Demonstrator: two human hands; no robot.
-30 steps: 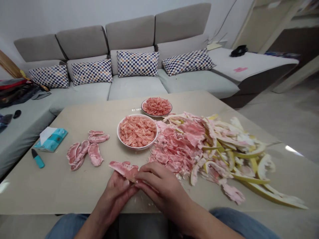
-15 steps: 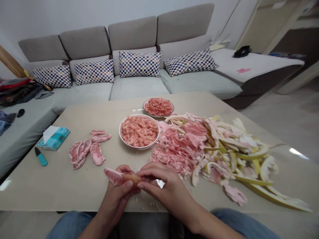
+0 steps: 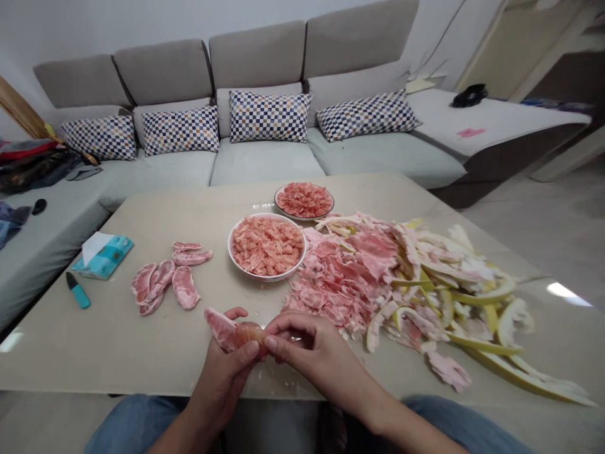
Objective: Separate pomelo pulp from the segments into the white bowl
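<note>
Near the table's front edge, my left hand (image 3: 231, 359) is closed around a pink pomelo segment (image 3: 221, 328), whose pale, membrane-covered end sticks out to the left. The peeled flesh shows orange between my thumbs. My right hand (image 3: 316, 350) pinches the segment's right end with thumb and fingers; what exactly lies in that pinch is partly hidden. Beyond my hands stands a white bowl (image 3: 230, 252) heaped with pink pomelo flesh, and behind it a dark-rimmed plate (image 3: 332, 213) of more flesh. Several unpeeled segments (image 3: 186, 288) lie to the left.
A large heap of pink membranes (image 3: 326, 284) and yellow-white rinds (image 3: 486, 347) covers the table's right side. At the left are a blue tissue pack (image 3: 106, 258) and a small teal-handled knife (image 3: 79, 293). A grey sofa (image 3: 265, 161) with checked cushions stands behind the table (image 3: 170, 366).
Both hands and the segment shift slightly to the right in the picture, as the camera view also moves a little. My right thumb and fingers stay on the segment's right end.
</note>
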